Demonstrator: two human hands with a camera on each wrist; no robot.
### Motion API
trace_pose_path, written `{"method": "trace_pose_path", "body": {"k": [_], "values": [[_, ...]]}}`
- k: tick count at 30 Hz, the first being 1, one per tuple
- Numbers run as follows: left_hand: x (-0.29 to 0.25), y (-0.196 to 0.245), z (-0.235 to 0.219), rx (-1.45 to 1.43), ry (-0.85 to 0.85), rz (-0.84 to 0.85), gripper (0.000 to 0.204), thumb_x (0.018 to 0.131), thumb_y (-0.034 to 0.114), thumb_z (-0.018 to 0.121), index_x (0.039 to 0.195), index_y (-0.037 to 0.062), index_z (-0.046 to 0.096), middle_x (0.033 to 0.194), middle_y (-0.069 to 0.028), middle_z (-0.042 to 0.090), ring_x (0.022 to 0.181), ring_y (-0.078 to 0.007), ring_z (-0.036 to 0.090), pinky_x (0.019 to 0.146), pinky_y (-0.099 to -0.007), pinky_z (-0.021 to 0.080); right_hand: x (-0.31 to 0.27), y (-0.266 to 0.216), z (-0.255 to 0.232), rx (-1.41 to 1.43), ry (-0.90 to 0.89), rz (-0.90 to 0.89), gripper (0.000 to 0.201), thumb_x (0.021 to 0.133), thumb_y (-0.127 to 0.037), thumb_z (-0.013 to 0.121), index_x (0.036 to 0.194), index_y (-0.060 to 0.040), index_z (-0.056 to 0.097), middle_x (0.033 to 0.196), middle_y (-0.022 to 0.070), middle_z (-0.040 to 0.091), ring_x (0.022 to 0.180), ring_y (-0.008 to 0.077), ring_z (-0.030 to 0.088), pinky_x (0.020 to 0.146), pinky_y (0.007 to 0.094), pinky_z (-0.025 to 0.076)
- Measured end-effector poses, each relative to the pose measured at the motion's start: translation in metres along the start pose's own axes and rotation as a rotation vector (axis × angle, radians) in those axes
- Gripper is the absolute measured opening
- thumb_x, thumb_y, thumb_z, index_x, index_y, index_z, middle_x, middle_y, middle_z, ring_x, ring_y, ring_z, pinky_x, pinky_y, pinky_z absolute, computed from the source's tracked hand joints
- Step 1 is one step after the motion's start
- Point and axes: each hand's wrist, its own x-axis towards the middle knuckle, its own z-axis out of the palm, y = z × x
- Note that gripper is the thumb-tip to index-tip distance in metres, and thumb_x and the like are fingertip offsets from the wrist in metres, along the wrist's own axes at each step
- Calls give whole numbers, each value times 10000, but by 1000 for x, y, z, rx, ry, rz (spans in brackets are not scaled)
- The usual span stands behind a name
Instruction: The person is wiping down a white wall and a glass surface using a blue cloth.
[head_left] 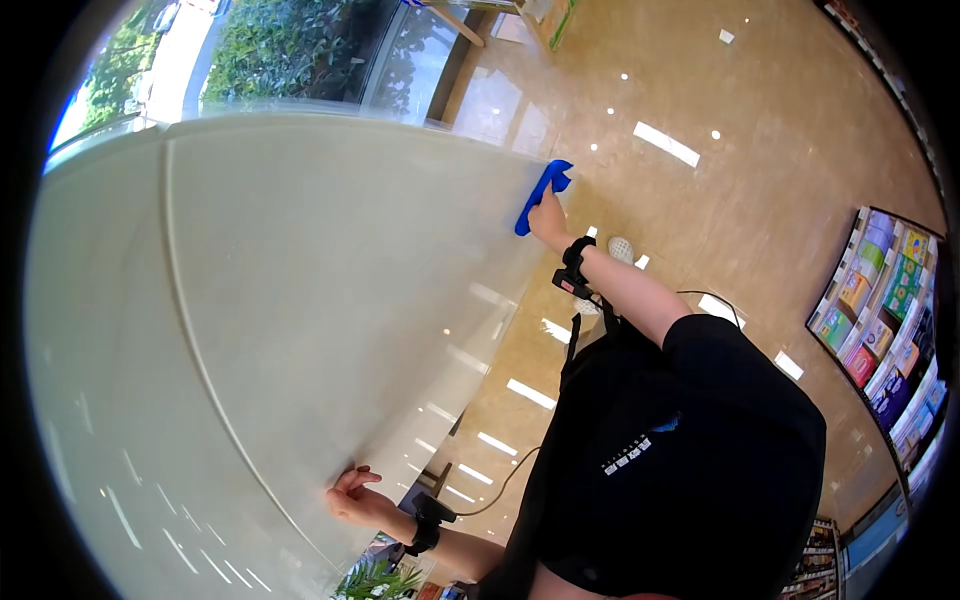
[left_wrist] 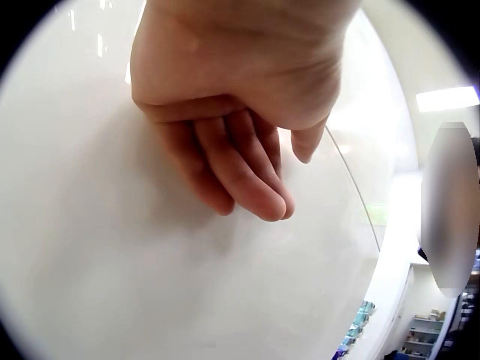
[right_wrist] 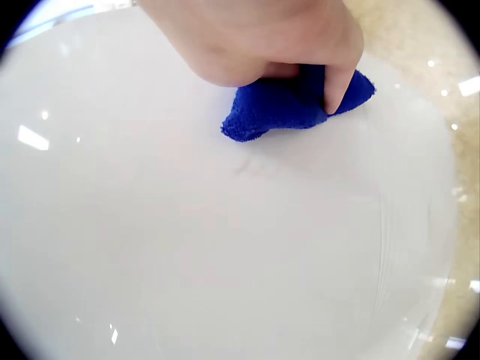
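A large glossy white panel (head_left: 330,260) fills the left half of the head view. Near its edge, at the top, the right hand (head_left: 549,220) grips a blue cloth (head_left: 541,200) against the surface. In the right wrist view that cloth (right_wrist: 274,109) is bunched under the right hand (right_wrist: 277,37), fingers bent over it. Lower down, the left hand (head_left: 362,500) is at the panel with nothing in it. The left wrist view shows the left hand (left_wrist: 240,97) with loosely bent fingers over the white surface (left_wrist: 90,262); whether the fingertips touch it, I cannot tell.
A raised seam (head_left: 195,330) runs along the panel. Beyond its edge lies a shiny tan floor (head_left: 640,90). Shelves of colourful packages (head_left: 880,310) stand at the right, a window with greenery (head_left: 290,50) at the top left. A green plant (head_left: 378,580) is at the bottom.
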Motion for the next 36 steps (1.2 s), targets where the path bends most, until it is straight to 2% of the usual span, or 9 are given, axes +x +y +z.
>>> {"method": "trace_pose_path", "body": {"k": [4,5,6,10,19,24,31,35,36], "values": [[0,-1,-7,43,-101,34,563,967,414,397,740,-44,632,461,-117,531,421,-210,539,611,-371,518,3,27,15,111,-80,192,695,776,-24,455,1429,-9,218,1062,275,579,997,402,562,848,425,455],[0,0,-7,23,-141,51,538,976,384,380,730,-35,609,487,-120,549,451,-191,542,594,-310,512,4,34,18,155,-88,231,687,781,-27,452,1431,-26,228,1066,269,582,1003,398,563,852,418,455],[-1,0,-7,15,-132,46,531,977,378,382,736,-37,609,493,-121,551,448,-192,542,592,-311,511,14,53,28,222,-169,307,619,803,8,396,1403,-115,304,1124,186,583,1017,317,578,857,391,481],[-1,-1,-8,9,-140,61,499,976,355,392,756,-39,607,510,-124,557,442,-198,539,604,-335,514,21,67,34,590,-253,501,636,826,19,402,1426,-148,270,1177,128,547,1004,280,581,709,392,529],[1,0,-8,8,-174,80,431,955,292,425,786,-57,614,537,-134,586,497,-208,577,683,-373,527,-5,30,23,672,-263,416,712,811,41,416,1460,-153,197,1166,112,536,941,250,578,714,373,516],[-1,6,1,25,-182,108,335,942,177,446,827,-83,624,581,-135,622,618,-201,619,722,-338,520,-29,-9,10,614,-206,276,674,777,101,430,1388,-156,308,1132,69,531,995,241,559,799,403,516],[-33,-32,12,-285,-319,11,215,921,113,516,879,-63,632,714,-120,657,665,-180,626,664,-283,490,-75,-69,-33,552,-211,97,652,775,68,462,1375,-145,325,1035,50,520,925,198,552,742,345,506],[-62,-69,-14,-254,-324,-11,207,914,112,523,897,-63,632,749,-115,651,672,-199,630,669,-302,513,-89,-71,-37,415,-114,-143,794,750,33,480,1466,-38,146,896,149,598,731,214,594,625,318,479],[-70,-78,-23,-270,-310,-22,205,913,114,527,898,-62,632,750,-114,651,672,-197,629,671,-301,512,-94,-76,-37,305,-104,-178,760,777,-26,467,1457,-4,128,1007,226,606,851,287,623,714,357,495]]}}
